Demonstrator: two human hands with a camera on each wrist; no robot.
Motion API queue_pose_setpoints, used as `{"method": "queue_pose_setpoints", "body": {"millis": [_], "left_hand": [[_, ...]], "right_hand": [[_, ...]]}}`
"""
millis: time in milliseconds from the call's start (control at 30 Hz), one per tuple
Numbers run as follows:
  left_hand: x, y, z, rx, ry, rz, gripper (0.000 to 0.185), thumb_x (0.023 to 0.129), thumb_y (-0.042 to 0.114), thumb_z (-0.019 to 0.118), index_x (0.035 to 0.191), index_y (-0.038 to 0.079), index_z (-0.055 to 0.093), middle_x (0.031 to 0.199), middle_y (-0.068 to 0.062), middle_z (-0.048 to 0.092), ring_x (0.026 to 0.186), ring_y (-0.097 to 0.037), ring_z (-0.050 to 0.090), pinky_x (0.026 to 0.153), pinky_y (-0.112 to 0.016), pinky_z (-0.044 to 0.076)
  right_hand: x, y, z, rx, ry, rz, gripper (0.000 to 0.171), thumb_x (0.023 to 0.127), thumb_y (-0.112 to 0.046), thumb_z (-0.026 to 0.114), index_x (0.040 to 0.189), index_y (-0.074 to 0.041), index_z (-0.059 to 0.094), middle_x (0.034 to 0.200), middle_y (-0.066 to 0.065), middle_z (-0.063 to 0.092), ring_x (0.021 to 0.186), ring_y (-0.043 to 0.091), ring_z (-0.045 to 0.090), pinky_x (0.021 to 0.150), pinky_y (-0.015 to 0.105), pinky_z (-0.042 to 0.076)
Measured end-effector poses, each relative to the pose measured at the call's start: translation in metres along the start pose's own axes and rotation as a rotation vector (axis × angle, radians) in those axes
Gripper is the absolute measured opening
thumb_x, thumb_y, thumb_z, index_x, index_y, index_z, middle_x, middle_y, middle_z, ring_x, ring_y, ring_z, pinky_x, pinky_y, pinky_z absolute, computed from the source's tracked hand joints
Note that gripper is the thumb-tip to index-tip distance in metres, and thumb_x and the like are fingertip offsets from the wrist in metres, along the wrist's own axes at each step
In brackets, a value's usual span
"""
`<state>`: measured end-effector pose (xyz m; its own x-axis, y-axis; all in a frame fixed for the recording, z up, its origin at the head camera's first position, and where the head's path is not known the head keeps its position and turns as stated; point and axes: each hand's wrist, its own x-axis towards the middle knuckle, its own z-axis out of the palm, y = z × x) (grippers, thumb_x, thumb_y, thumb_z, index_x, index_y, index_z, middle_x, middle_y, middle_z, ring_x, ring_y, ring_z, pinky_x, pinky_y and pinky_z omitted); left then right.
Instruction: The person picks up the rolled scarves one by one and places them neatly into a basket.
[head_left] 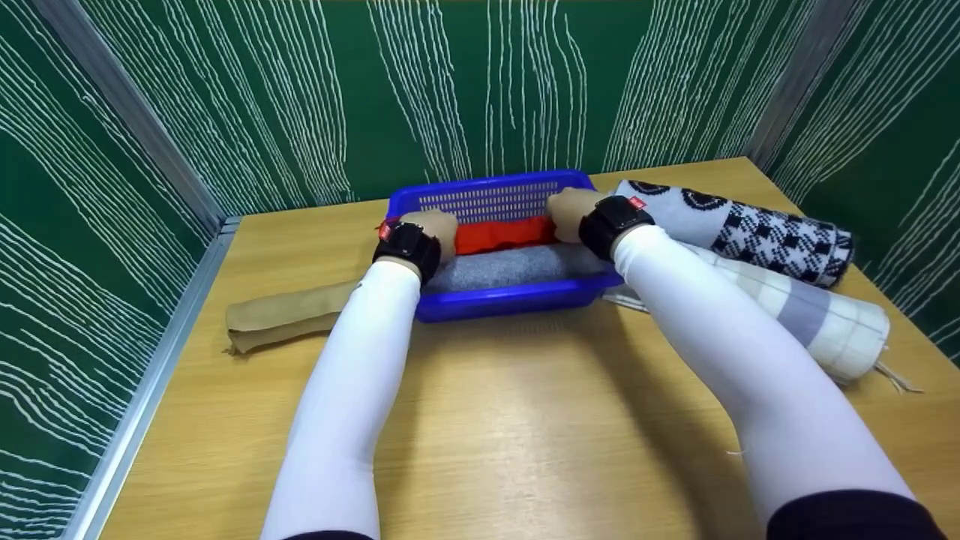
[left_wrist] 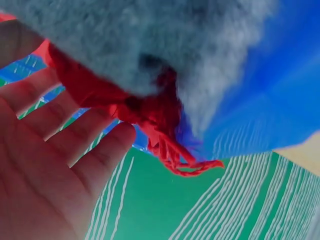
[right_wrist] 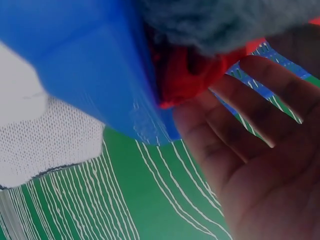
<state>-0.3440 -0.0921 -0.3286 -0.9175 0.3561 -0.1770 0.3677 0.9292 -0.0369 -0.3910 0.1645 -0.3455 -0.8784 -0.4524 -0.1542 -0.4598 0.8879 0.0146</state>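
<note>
- Fingers [left_wrist: 75, 130] of the left hand [head_left: 439, 229] lie nearly straight and slightly spread against one end of the red rolled cloth [head_left: 504, 234]; the fingers [right_wrist: 260, 105] of the right hand [head_left: 568, 212] lie the same way at the other end. Neither hand curls round it: the roll sits pressed between two flat palms.
- Wooden table [head_left: 510, 420] fills the space between green patterned walls, and both white-sleeved arms reach across it.
- Off to the right lie two big fabric rolls side by side, a cream one with grey checks [head_left: 817, 319] nearer the table's front edge and a white one with black patterns [head_left: 750, 229] behind it, touching each other.
- Blue plastic basket [head_left: 517, 298] stands at the middle of the table, its slotted back wall towards the green wall.
- Flat tan cloth [head_left: 289, 319] lies on the table just left of the basket, partly under the left forearm.
- Grey rolled cloth [head_left: 514, 266] lies in the basket along its near side.
- Red roll lies in the basket too, just behind the grey one and touching it, with a frayed tassel of red yarn [left_wrist: 192, 167] hanging out at the left-hand end.
</note>
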Motion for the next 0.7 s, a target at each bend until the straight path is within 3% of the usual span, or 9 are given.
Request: {"method": "queue_pose_setpoints", "body": {"millis": [200, 300, 433, 533, 700], "left_hand": [[0.001, -0.003, -0.004, -0.009, 0.028, -0.012, 0.019, 0.098, 0.007, 0.060, 0.109, 0.003, 0.075, 0.122, -0.017, 0.077, 0.112, -0.034, 0.072, 0.098, -0.054, 0.059], [0.004, -0.008, -0.005, -0.008, 0.042, -0.006, 0.021, 0.097, 0.008, 0.061, 0.111, 0.003, 0.075, 0.123, -0.018, 0.077, 0.114, -0.035, 0.072, 0.098, -0.053, 0.058], [0.006, -0.017, -0.009, -0.029, 0.058, 0.001, 0.025, 0.096, 0.009, 0.061, 0.117, 0.004, 0.073, 0.123, -0.017, 0.075, 0.112, -0.033, 0.069, 0.098, -0.053, 0.057], [0.003, -0.024, -0.012, -0.063, 0.083, 0.010, 0.029, 0.096, 0.010, 0.062, 0.121, 0.005, 0.073, 0.122, -0.015, 0.075, 0.109, -0.031, 0.067, 0.098, -0.053, 0.055], [-0.007, -0.034, -0.013, -0.118, 0.125, 0.060, 0.042, 0.097, 0.015, 0.065, 0.137, 0.005, 0.070, 0.136, -0.014, 0.073, 0.126, -0.033, 0.068, 0.111, -0.055, 0.054]], "right_hand": [[-0.003, 0.000, -0.006, 0.025, 0.041, -0.029, 0.005, 0.090, -0.003, 0.064, 0.091, 0.000, 0.069, 0.091, 0.018, 0.075, 0.076, 0.030, 0.064, 0.072, 0.047, 0.055], [-0.009, -0.005, -0.014, 0.074, 0.042, -0.022, 0.008, 0.093, -0.002, 0.064, 0.093, 0.000, 0.071, 0.089, 0.015, 0.071, 0.076, 0.028, 0.061, 0.073, 0.046, 0.055], [-0.015, -0.009, -0.023, 0.119, 0.056, -0.021, 0.029, 0.097, -0.008, 0.064, 0.121, 0.003, 0.077, 0.114, 0.023, 0.078, 0.101, 0.039, 0.074, 0.094, 0.053, 0.062], [-0.015, -0.011, -0.027, 0.131, 0.093, -0.057, 0.043, 0.095, -0.011, 0.067, 0.135, 0.003, 0.073, 0.134, 0.028, 0.073, 0.124, 0.047, 0.070, 0.110, 0.059, 0.056], [-0.021, -0.014, -0.033, 0.166, 0.127, -0.099, 0.049, 0.092, -0.008, 0.068, 0.139, 0.005, 0.069, 0.140, 0.031, 0.069, 0.131, 0.051, 0.066, 0.116, 0.060, 0.051]]}}
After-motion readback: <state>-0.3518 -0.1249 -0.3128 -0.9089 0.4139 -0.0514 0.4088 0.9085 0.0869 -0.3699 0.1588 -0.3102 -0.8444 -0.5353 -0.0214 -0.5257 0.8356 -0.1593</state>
